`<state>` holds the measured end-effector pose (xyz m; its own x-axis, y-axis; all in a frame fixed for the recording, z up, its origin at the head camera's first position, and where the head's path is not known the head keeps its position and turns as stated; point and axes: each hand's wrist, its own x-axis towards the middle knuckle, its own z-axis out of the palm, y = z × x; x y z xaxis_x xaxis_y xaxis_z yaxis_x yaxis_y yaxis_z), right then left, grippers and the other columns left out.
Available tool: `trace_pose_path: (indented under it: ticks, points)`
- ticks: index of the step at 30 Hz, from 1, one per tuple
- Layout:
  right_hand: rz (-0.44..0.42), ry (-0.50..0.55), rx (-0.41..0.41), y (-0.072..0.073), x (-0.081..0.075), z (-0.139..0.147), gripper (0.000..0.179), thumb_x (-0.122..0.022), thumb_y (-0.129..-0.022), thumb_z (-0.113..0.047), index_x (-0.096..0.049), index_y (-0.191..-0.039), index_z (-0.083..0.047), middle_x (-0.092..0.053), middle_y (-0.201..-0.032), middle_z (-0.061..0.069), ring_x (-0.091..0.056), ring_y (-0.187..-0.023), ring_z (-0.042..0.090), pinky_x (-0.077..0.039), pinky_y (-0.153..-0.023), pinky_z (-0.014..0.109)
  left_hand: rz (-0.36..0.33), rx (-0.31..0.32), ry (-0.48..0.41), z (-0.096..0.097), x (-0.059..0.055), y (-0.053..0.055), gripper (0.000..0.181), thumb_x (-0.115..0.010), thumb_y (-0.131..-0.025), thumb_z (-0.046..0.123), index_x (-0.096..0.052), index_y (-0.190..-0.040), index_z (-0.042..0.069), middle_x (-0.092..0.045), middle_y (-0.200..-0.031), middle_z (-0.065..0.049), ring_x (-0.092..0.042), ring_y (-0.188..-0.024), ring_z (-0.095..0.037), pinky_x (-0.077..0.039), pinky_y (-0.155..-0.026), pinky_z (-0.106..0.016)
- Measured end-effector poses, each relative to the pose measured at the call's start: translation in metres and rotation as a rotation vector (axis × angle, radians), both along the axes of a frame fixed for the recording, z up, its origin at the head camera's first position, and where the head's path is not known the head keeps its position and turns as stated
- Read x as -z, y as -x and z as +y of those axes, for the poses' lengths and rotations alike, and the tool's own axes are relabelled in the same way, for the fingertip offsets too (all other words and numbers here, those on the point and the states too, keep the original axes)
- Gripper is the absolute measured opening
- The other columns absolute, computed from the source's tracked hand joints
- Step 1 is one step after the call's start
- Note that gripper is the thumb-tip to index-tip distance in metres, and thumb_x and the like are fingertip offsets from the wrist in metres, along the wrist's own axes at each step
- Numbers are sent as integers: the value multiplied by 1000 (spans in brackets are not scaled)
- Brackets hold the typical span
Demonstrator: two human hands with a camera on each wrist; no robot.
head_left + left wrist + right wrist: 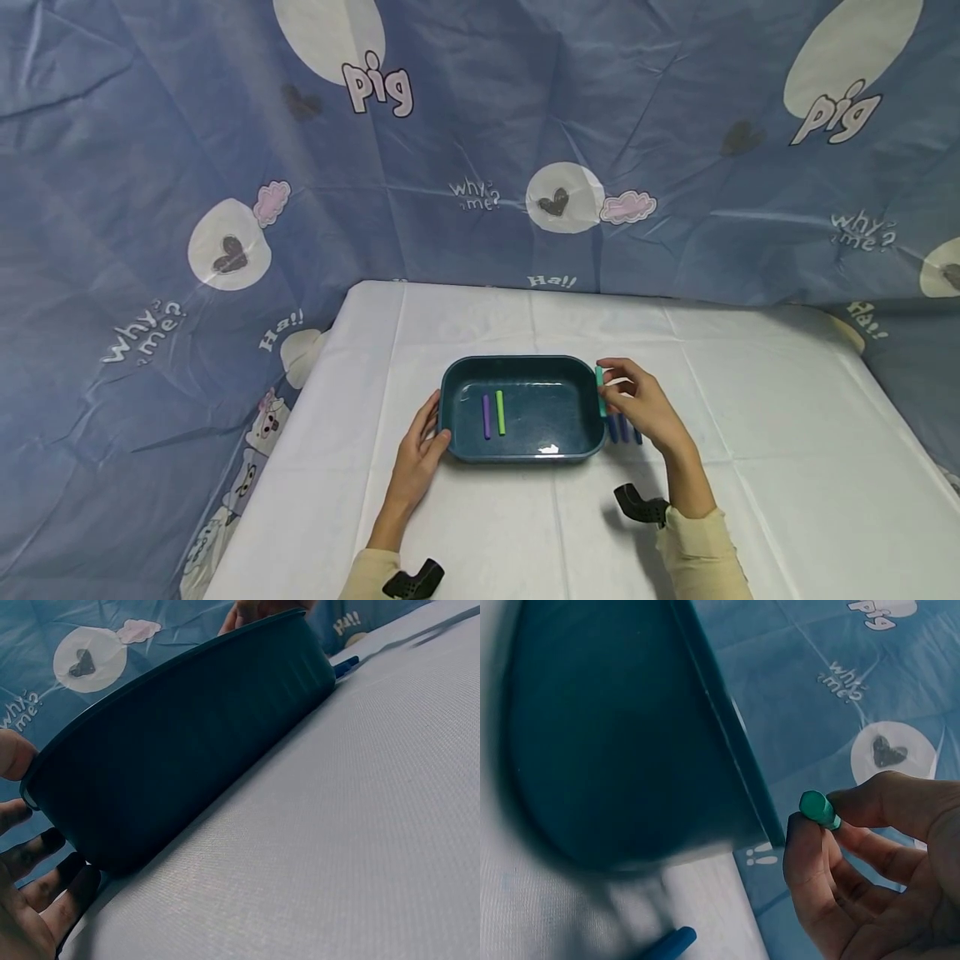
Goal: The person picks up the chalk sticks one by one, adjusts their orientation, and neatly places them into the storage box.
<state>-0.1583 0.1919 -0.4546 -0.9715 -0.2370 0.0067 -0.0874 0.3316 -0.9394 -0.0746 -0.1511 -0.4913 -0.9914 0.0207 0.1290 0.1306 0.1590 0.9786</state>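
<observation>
A dark teal rectangular tray [525, 457] with rounded corners stands on the white-covered table. Inside it, left of the middle, lie a purple stick [486, 417] and a light green stick [500, 413], side by side. My left hand [417, 458] grips the tray's left end, thumb at the rim and fingers against the outer wall. Just at the tray's right rim, my right hand [637, 404] pinches a green crayon-like stick [819, 808] between thumb and fingertips. Several blue and purple sticks [624, 429] lie on the table below that hand, partly hidden by it.
A white cloth [495, 533] covers the table. Behind and to the left hangs a blue printed curtain [465, 250]. Black wrist mounts [640, 505] sit at both sleeves. In the right wrist view, one blue stick [671, 945] shows close to the tray.
</observation>
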Motion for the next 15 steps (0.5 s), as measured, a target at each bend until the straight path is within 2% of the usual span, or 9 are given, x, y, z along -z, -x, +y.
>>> trace_pose_path:
  ticks: [8,15]
  points:
    - [-2,7,0,0,-3,-4,40,-54,-90,-3,-49,-130,-5,-52,-108,18,-60,-83,13,-56,-69,41,0,4,-4,0,-1,1,59,-53,-94,5,-29,-148,6,-33,-151,-18,-39,-136,-33,-40,-94,-7]
    - [-3,34,-29,0,-6,-11,42,-60,-91,-7,-49,-131,-3,-51,-109,23,-59,-83,16,-56,-66,31,-5,-4,-5,0,-3,0,59,-53,-94,4,-30,-148,6,-34,-151,-18,-40,-136,-33,-41,-93,-8]
